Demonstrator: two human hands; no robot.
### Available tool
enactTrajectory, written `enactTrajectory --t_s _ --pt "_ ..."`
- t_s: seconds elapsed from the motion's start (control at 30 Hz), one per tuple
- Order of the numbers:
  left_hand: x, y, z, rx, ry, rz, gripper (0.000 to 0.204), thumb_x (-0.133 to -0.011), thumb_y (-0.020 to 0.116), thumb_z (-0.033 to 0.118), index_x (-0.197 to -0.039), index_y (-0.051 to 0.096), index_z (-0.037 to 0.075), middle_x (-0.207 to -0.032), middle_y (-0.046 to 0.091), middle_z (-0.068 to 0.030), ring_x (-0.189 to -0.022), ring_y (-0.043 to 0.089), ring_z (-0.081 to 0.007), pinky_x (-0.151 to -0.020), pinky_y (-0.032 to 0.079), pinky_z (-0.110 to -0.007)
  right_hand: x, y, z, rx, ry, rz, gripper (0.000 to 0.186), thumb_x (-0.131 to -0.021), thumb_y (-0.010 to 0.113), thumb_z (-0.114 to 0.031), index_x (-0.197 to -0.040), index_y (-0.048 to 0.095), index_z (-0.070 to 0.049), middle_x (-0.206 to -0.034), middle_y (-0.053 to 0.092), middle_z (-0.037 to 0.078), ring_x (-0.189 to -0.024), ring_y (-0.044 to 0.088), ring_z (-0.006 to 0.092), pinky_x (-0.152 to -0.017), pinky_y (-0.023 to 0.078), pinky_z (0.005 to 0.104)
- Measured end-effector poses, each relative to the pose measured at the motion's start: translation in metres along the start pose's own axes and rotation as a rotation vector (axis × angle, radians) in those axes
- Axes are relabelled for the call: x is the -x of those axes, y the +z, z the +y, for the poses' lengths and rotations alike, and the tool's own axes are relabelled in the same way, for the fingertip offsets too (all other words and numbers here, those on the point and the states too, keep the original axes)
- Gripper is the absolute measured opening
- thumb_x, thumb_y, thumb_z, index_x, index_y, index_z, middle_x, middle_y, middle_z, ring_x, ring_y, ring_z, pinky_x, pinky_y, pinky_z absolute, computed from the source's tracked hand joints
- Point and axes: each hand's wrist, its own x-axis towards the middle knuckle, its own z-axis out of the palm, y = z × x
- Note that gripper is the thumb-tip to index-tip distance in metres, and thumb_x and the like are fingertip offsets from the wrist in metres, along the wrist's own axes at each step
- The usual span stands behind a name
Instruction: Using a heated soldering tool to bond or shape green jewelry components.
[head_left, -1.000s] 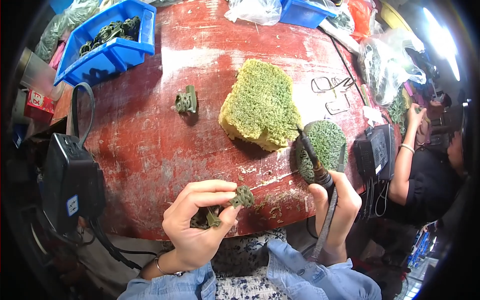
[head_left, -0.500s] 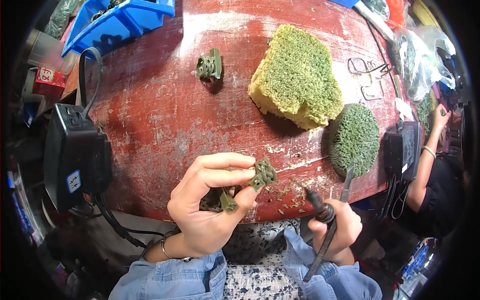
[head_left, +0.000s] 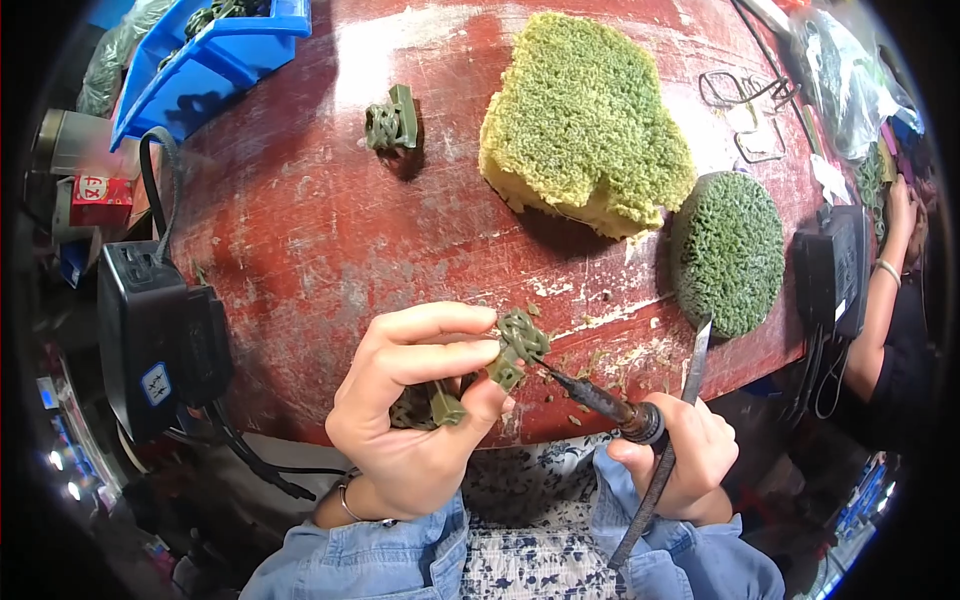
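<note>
My left hand (head_left: 405, 400) pinches a small green openwork wax piece (head_left: 521, 338) between thumb and fingertips. A second green wax piece (head_left: 447, 406) is tucked against its palm, partly hidden by the fingers. My right hand (head_left: 692, 455) is closed around a pen-like tool with a brown handle and dark, fine tip (head_left: 606, 402). That tip is at the lower right edge of the pinched piece; I cannot tell if it touches. A long flat metal file (head_left: 645, 505) is also held in my right hand, slanting across it, its pale end near the oval green sponge (head_left: 730, 255).
On the red worn table (head_left: 300, 270) lie another green wax piece (head_left: 391, 122), a large yellow-green sponge (head_left: 590, 120) and green shavings. A blue bin (head_left: 215, 60) stands far left. Black power boxes (head_left: 150, 340) flank both sides. At right shows another person's arm (head_left: 890, 270).
The pen-like tool's tip has swung left and up to the pinched wax piece, which has turned slightly. My view has shifted a little.
</note>
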Motion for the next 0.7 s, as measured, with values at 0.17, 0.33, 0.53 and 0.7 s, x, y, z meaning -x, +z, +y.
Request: enactTrajectory --t_s 0.17,0.33,0.53,0.7 --pt "-0.0007 0.0064 0.0058 0.135 -0.146 0.178 0.023 -0.064 0.068 -0.007 -0.085 0.063 0.001 -0.095 0.061 -0.0147 -0.086 0.061 -0.021 -0.073 0.05 -0.029 0.0003 0.0023 -0.0002 0.002 0.001 0.007 0.045 -0.065 0.077 -0.037 -0.078 0.057 0.002 -0.056 0.051 0.005 -0.043 0.052 0.0175 -0.039 0.042 0.0262" --pt "-0.0021 0.0052 0.007 0.115 -0.143 0.161 0.023 -0.064 0.067 -0.007 -0.085 0.063 0.001 -0.094 0.062 -0.0142 -0.085 0.061 -0.0205 -0.073 0.05 -0.029 -0.0007 0.002 -0.0022 0.034 0.021 0.001 0.046 -0.065 0.077 -0.038 -0.078 0.057 0.002 -0.056 0.052 0.006 -0.043 0.052 0.0176 -0.039 0.042 0.026" --pt "-0.0006 0.0049 0.0062 0.108 -0.144 0.162 0.024 -0.063 0.068 -0.007 -0.084 0.063 0.001 -0.094 0.062 -0.0143 -0.084 0.061 -0.0206 -0.072 0.05 -0.029 0.0019 0.0047 -0.0008 0.028 0.027 0.021 0.047 -0.065 0.077 -0.04 -0.078 0.058 0.0 -0.056 0.052 0.005 -0.042 0.052 0.0171 -0.039 0.042 0.0259" --pt "-0.0008 0.0054 0.0061 0.111 -0.151 0.167 0.025 -0.062 0.069 -0.008 -0.084 0.063 0.001 -0.094 0.062 -0.0145 -0.084 0.061 -0.0206 -0.072 0.05 -0.029 0.003 0.0032 0.0009 0.001 0.032 0.028 0.046 -0.065 0.076 -0.041 -0.078 0.058 -0.001 -0.056 0.052 0.004 -0.042 0.052 0.0171 -0.039 0.042 0.0258"
